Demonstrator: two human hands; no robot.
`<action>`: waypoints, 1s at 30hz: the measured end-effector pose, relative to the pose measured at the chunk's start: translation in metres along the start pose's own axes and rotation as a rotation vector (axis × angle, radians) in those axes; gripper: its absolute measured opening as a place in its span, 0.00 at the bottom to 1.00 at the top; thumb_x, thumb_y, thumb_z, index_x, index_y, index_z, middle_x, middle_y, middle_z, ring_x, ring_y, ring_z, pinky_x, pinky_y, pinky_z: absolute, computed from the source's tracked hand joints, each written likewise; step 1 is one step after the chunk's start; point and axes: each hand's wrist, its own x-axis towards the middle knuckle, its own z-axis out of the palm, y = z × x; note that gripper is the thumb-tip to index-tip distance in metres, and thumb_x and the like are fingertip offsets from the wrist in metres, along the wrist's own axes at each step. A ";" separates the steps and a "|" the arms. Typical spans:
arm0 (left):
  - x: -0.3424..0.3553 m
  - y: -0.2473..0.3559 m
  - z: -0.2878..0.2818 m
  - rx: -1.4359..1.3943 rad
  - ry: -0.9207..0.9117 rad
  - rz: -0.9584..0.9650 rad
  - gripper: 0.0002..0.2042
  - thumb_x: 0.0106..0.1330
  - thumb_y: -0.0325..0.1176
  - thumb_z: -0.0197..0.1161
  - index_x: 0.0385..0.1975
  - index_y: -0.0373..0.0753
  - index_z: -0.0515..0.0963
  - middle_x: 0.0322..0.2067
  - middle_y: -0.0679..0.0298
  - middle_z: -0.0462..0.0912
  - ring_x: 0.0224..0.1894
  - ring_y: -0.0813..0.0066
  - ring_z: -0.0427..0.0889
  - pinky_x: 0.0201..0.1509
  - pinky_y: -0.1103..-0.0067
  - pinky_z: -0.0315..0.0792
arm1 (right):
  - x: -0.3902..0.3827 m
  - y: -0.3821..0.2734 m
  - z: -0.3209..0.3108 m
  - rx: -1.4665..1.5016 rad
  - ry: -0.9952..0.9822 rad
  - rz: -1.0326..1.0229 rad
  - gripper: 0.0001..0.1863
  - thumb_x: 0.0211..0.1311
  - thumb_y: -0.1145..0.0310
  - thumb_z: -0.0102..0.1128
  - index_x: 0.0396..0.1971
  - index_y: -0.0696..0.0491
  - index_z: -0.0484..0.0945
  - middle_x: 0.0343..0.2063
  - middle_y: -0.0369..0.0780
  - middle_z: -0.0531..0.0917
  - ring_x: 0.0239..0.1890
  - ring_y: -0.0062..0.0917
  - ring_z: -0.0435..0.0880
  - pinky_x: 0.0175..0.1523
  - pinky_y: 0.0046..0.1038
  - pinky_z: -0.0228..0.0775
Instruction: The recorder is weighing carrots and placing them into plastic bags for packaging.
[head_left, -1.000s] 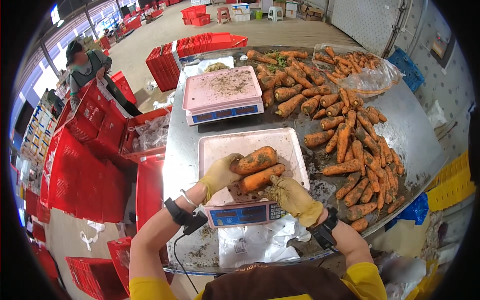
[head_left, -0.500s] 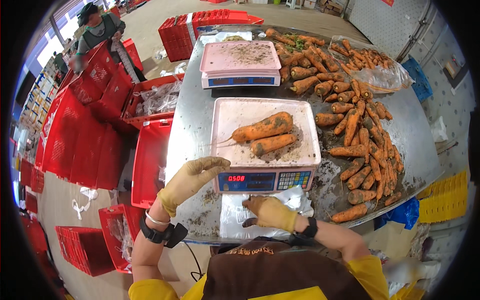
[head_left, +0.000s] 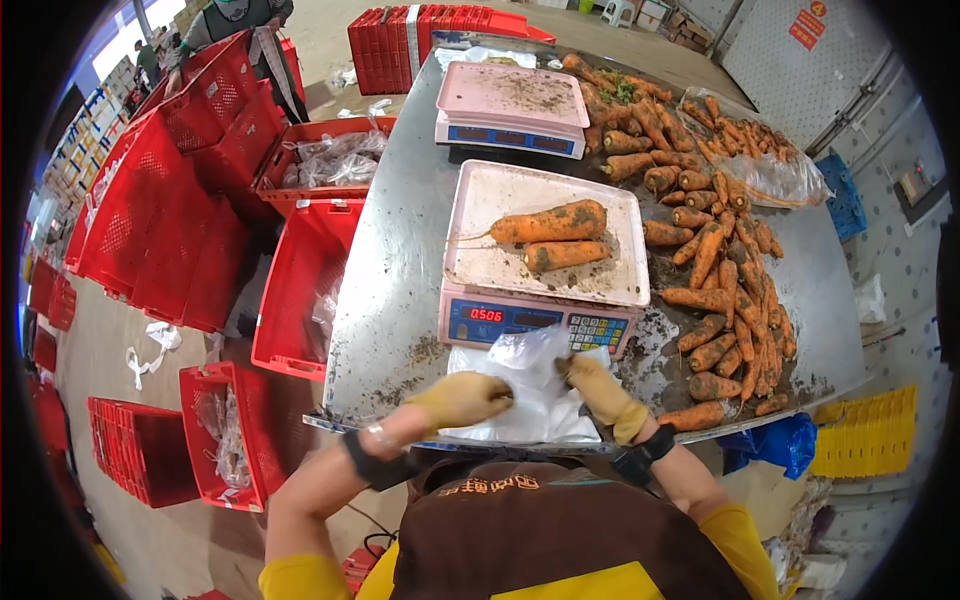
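Observation:
Two muddy carrots [head_left: 552, 236] lie on the tray of a pink scale [head_left: 540, 265] on the steel table [head_left: 400, 270]. In front of the scale lies a stack of clear plastic bags [head_left: 530, 400]. My left hand [head_left: 458, 399], in a yellow glove, rests on the left side of the stack and touches a bag. My right hand [head_left: 600, 394], also gloved, pinches the lifted edge of the top bag close to the scale's keypad.
A second pink scale [head_left: 512, 108] stands farther back. A long heap of carrots [head_left: 720, 260] runs along the table's right side. Red crates [head_left: 300, 280] stand left of the table, some holding bags. A person [head_left: 240, 20] works at the far left. Yellow crates [head_left: 860, 440] sit at right.
Both hands left the carrots on the scale tray and came back to the near table edge. They now hold the plastic bags in front of the scale.

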 end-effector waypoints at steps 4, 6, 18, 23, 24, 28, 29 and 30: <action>0.068 -0.008 0.071 0.217 -0.107 0.083 0.23 0.62 0.47 0.62 0.56 0.46 0.78 0.49 0.52 0.83 0.50 0.50 0.82 0.55 0.64 0.74 | -0.049 -0.091 -0.051 0.361 0.450 -0.205 0.18 0.60 0.71 0.61 0.49 0.57 0.73 0.42 0.36 0.80 0.43 0.26 0.78 0.49 0.30 0.71; 0.086 -0.008 0.090 0.286 -0.107 0.045 0.24 0.61 0.47 0.64 0.56 0.46 0.78 0.51 0.52 0.82 0.52 0.50 0.81 0.56 0.63 0.74 | -0.096 -0.133 -0.078 -0.175 0.833 -0.335 0.31 0.52 0.75 0.66 0.58 0.57 0.69 0.46 0.39 0.80 0.49 0.30 0.78 0.57 0.32 0.70; 0.046 0.075 -0.005 -1.217 -0.020 0.120 0.27 0.74 0.44 0.55 0.67 0.35 0.64 0.61 0.54 0.73 0.63 0.60 0.73 0.68 0.71 0.65 | -0.052 -0.188 -0.056 -0.952 -0.155 -0.794 0.21 0.59 0.72 0.67 0.54 0.53 0.77 0.53 0.41 0.82 0.54 0.29 0.79 0.57 0.30 0.71; 0.014 0.046 -0.003 -0.281 0.440 0.311 0.21 0.69 0.31 0.54 0.61 0.33 0.71 0.53 0.55 0.80 0.56 0.60 0.79 0.61 0.71 0.72 | -0.077 -0.135 -0.119 0.063 0.271 -0.343 0.13 0.69 0.65 0.59 0.45 0.59 0.80 0.47 0.41 0.83 0.47 0.26 0.82 0.53 0.27 0.73; 0.013 0.047 0.002 -0.533 0.409 0.228 0.21 0.64 0.24 0.54 0.59 0.31 0.72 0.53 0.53 0.80 0.57 0.59 0.79 0.61 0.72 0.72 | -0.076 -0.100 -0.139 0.149 0.116 -0.288 0.15 0.72 0.61 0.56 0.42 0.60 0.80 0.42 0.41 0.84 0.41 0.24 0.82 0.50 0.25 0.74; 0.002 0.043 0.012 -1.192 0.314 0.013 0.17 0.67 0.21 0.54 0.56 0.27 0.73 0.51 0.52 0.80 0.53 0.62 0.81 0.57 0.73 0.75 | -0.066 -0.062 -0.102 0.488 0.031 0.160 0.18 0.75 0.57 0.52 0.38 0.59 0.79 0.41 0.42 0.84 0.41 0.27 0.82 0.50 0.25 0.74; -0.001 0.056 0.006 -1.331 0.279 -0.026 0.16 0.70 0.25 0.53 0.57 0.28 0.72 0.51 0.52 0.80 0.52 0.63 0.82 0.56 0.73 0.76 | -0.063 -0.064 -0.091 0.621 0.078 0.283 0.19 0.75 0.56 0.51 0.39 0.58 0.79 0.41 0.43 0.84 0.42 0.28 0.83 0.50 0.25 0.74; -0.003 0.065 0.001 -1.465 0.242 -0.058 0.16 0.73 0.29 0.53 0.57 0.28 0.72 0.51 0.53 0.80 0.51 0.64 0.82 0.55 0.73 0.77 | -0.057 -0.044 -0.096 0.723 0.006 0.260 0.18 0.75 0.57 0.51 0.40 0.58 0.79 0.41 0.42 0.84 0.42 0.28 0.83 0.49 0.25 0.75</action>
